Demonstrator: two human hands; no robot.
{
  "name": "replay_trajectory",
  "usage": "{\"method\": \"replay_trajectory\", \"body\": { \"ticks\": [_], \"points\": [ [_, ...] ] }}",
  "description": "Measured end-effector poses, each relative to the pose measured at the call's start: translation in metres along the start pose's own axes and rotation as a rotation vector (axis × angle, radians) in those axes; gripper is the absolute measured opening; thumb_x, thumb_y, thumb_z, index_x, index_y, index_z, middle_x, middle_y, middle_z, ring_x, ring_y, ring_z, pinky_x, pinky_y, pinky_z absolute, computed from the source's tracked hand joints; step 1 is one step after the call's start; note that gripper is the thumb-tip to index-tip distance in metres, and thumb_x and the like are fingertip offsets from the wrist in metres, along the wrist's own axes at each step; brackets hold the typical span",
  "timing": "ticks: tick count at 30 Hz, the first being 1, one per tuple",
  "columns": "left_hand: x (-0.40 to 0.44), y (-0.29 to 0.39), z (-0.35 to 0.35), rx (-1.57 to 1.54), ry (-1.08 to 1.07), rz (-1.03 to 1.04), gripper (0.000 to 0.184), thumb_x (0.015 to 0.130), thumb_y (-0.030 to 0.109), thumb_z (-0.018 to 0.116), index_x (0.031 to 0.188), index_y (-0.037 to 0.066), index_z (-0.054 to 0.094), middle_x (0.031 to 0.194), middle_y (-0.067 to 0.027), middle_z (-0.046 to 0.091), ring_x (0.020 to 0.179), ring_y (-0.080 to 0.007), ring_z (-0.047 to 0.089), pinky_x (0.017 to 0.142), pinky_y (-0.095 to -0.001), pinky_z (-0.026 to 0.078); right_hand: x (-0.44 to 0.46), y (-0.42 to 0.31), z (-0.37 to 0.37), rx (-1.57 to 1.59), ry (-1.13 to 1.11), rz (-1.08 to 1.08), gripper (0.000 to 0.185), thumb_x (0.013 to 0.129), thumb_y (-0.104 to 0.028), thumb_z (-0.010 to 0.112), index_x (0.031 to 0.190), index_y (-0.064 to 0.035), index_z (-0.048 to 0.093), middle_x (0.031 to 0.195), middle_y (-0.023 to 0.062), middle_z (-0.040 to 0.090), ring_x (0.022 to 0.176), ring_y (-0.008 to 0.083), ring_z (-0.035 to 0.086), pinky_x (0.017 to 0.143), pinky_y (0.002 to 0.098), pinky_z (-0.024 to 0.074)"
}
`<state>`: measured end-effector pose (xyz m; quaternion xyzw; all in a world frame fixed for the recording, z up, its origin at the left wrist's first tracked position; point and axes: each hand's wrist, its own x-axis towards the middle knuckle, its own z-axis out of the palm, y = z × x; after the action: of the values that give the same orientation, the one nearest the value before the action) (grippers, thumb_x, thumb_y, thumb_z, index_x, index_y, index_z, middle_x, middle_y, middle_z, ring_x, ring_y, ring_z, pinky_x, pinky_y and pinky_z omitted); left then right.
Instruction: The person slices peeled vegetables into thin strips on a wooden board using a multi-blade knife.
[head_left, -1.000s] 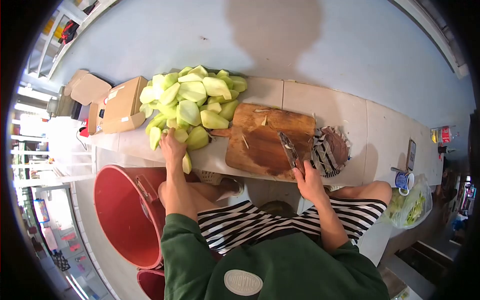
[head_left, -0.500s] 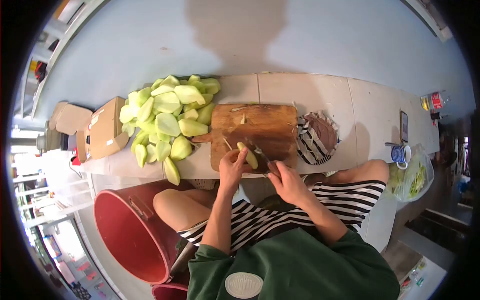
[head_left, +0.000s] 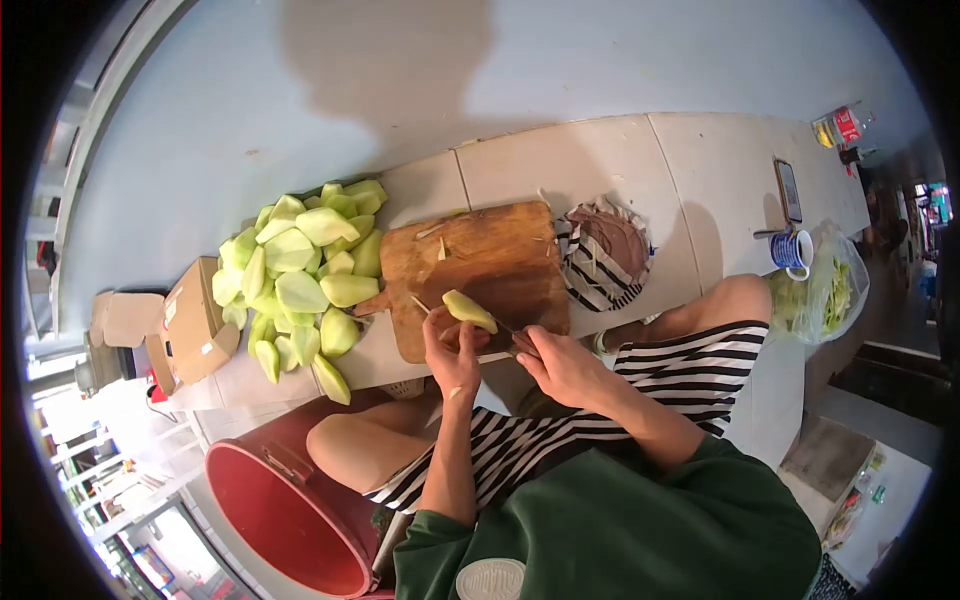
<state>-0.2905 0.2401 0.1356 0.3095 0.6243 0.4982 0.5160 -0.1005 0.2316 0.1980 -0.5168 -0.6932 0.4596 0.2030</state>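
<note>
Two bare hands meet above the near part of a wooden cutting board (head_left: 460, 255). The left hand (head_left: 452, 348) comes up from its forearm, which stands nearly upright in view, and its fingers curl loosely round a pale green piece (head_left: 468, 312), only as far open as the piece is thick. The piece slants, its upper end towards the left. The right hand (head_left: 562, 368) reaches in from the right, forearm slanting up and leftward, wrist roughly in line, with the fingers closed around the handle of a knife (head_left: 512, 338). Its dark blade points up and left to the piece's lower right end; whether it cuts in, I cannot tell.

Left of the board, peeled green pieces (head_left: 300, 290) lie heaped on the tiled counter (head_left: 620, 150), with an open cardboard box (head_left: 195, 325) beyond. A striped cloth (head_left: 600, 290) sits just beside the board's right edge. Below the counter, on the left, a red bin (head_left: 290, 515) leans.
</note>
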Motion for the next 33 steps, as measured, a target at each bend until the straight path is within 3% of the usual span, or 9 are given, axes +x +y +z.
{"method": "replay_trajectory", "body": {
  "ticks": [2,5,10,14,16,21,24,27,33],
  "points": [
    [0.001,-0.006,0.002,0.053,-0.052,0.081,0.046,0.101,0.006,0.062,0.141,0.004,0.039,0.096,-0.0168,0.073,0.081,-0.0212,0.075,0.072,-0.0314,0.06,-0.004,0.0,-0.007,0.001,-0.013,0.054,0.028,0.102,-0.02,0.059,0.11,0.0043,0.048,0.093,0.0304,0.066,0.088,0.0527,0.064,0.071,0.0569,0.0493],
    [0.008,-0.014,0.002,0.167,-0.036,0.244,0.043,0.097,0.006,0.066,0.135,0.001,0.045,0.094,-0.0162,0.072,0.082,-0.0205,0.074,0.072,-0.0318,0.06,-0.005,0.009,-0.009,-0.018,-0.024,0.099,0.027,0.102,-0.02,0.059,0.107,0.0038,0.047,0.09,0.0294,0.066,0.086,0.053,0.063,0.07,0.0572,0.0487],
    [0.03,-0.003,-0.005,0.572,-0.147,0.664,0.038,0.087,0.0,0.066,0.123,0.0,0.056,0.105,-0.018,0.061,0.074,-0.0232,0.067,0.064,-0.0324,0.058,-0.003,0.014,-0.004,-0.036,-0.026,0.07,0.028,0.104,-0.023,0.055,0.109,0.004,0.048,0.089,0.0304,0.067,0.083,0.0521,0.066,0.069,0.0573,0.0526],
    [0.04,-0.029,-0.013,0.469,-0.159,0.702,0.04,0.084,0.001,0.066,0.122,0.0,0.055,0.11,-0.019,0.056,0.074,-0.0264,0.065,0.062,-0.0333,0.057,-0.001,0.012,0.001,-0.052,-0.008,0.072,0.029,0.104,-0.023,0.056,0.109,0.0033,0.047,0.089,0.0306,0.068,0.082,0.051,0.067,0.068,0.0568,0.0539],
    [0.04,-0.034,-0.016,0.508,-0.121,0.705,0.039,0.087,0.008,0.065,0.123,-0.002,0.054,0.105,-0.0183,0.056,0.084,-0.0283,0.062,0.072,-0.0363,0.053,-0.001,0.012,0.003,-0.067,-0.014,0.094,0.029,0.104,-0.024,0.056,0.109,0.0034,0.047,0.088,0.0294,0.068,0.082,0.05,0.067,0.068,0.0556,0.0548],
    [0.048,-0.035,-0.017,0.537,-0.146,0.768,0.041,0.083,0.01,0.068,0.121,0.0,0.053,0.107,-0.0206,0.056,0.077,-0.0307,0.058,0.06,-0.0363,0.052,-0.006,-0.019,-0.014,-0.198,0.033,0.069,0.029,0.104,-0.025,0.056,0.109,0.003,0.047,0.084,0.0247,0.067,0.077,0.0462,0.069,0.063,0.0513,0.057],
    [0.046,-0.036,-0.02,0.568,-0.169,0.726,0.045,0.086,0.018,0.07,0.122,0.0,0.053,0.105,-0.0202,0.056,0.079,-0.0329,0.057,0.065,-0.04,0.051,-0.014,-0.033,-0.023,-0.236,-0.057,0.094,0.03,0.103,-0.024,0.057,0.11,0.0035,0.048,0.081,0.0218,0.066,0.069,0.0427,0.07,0.056,0.0479,0.0573],
    [0.053,-0.039,-0.021,0.59,-0.183,0.885,0.05,0.09,0.032,0.07,0.123,-0.001,0.054,0.096,-0.0202,0.056,0.082,-0.0387,0.055,0.07,-0.0463,0.048,-0.015,-0.041,-0.03,-0.287,-0.058,0.075,0.031,0.103,-0.025,0.058,0.112,0.004,0.05,0.082,0.0214,0.066,0.063,0.0397,0.069,0.052,0.0468,0.0571],
    [0.054,-0.046,-0.026,0.583,-0.199,0.881,0.054,0.091,0.037,0.072,0.125,-0.001,0.054,0.097,-0.0207,0.057,0.082,-0.0392,0.055,0.069,-0.0465,0.048,-0.008,-0.047,-0.039,-0.289,-0.129,0.115,0.029,0.101,-0.024,0.061,0.105,0.0016,0.049,0.078,0.021,0.065,0.061,0.0402,0.067,0.051,0.0471,0.0546]
  ]
}}
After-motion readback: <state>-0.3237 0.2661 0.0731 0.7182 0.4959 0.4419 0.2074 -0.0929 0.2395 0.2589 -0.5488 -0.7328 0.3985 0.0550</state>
